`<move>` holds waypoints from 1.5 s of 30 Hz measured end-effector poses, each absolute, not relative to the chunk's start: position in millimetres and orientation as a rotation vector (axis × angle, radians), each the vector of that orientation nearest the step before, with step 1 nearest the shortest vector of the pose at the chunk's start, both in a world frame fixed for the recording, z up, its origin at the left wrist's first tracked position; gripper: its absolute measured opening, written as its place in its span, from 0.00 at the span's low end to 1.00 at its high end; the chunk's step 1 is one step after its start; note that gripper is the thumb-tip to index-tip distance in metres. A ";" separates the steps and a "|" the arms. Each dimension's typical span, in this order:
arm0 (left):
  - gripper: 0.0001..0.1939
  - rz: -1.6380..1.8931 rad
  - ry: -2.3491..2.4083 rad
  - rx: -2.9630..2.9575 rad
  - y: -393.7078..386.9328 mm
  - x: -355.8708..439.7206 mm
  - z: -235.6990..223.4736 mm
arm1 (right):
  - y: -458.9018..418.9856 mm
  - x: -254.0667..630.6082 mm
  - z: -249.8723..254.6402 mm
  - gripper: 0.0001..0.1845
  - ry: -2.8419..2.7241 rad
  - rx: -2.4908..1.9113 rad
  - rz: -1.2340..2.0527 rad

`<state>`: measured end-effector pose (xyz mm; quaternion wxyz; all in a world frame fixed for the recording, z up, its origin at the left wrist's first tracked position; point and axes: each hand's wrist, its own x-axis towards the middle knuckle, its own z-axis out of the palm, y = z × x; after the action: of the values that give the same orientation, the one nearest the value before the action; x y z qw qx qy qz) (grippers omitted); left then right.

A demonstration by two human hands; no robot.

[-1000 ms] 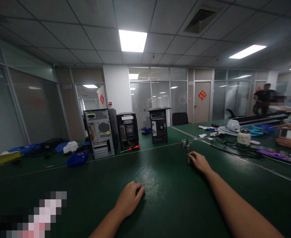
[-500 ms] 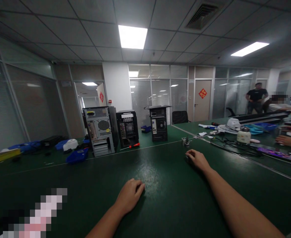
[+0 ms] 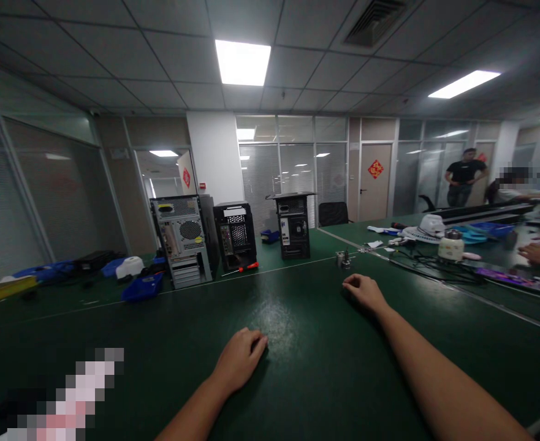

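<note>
Green table (image 3: 297,380) here, L hand (image 3: 238,362) curled on it, prob. for support, R hand (image 3: 366,294) curled near small metal parts (image 3: 340,259) stood w/in easy reach, can't tell if either's gripping.

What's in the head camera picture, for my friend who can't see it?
A person's left hand and right hand rest on a green table, the right near small metal parts. Beyond stand three computer cases.

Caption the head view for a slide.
Right hand near small metal parts, left hand on the green table, three computer cases beyond.
</note>
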<state>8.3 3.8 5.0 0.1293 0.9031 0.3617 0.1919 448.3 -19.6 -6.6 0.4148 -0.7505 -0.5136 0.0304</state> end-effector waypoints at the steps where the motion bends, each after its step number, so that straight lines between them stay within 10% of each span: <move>1: 0.22 0.559 1.050 2.625 4.0 8.4 4.9 | -19.9 447.5 -5.1 0.11 -1.295 -1.889 0.061; 33: 0.21 0.560 1.051 2.598 2.9 7.3 5.7 | -20.4 468.1 -9.6 0.19 -1.091 -1.819 0.416; 45: 0.21 0.574 1.032 2.606 5.6 6.8 2.6 | -24.6 452.8 5.3 0.13 -1.365 -1.896 0.035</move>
<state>6.8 5.6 2.6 0.1399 0.9018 0.3573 0.1988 452.8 -24.6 5.3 0.3916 -0.7467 -0.5375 0.0140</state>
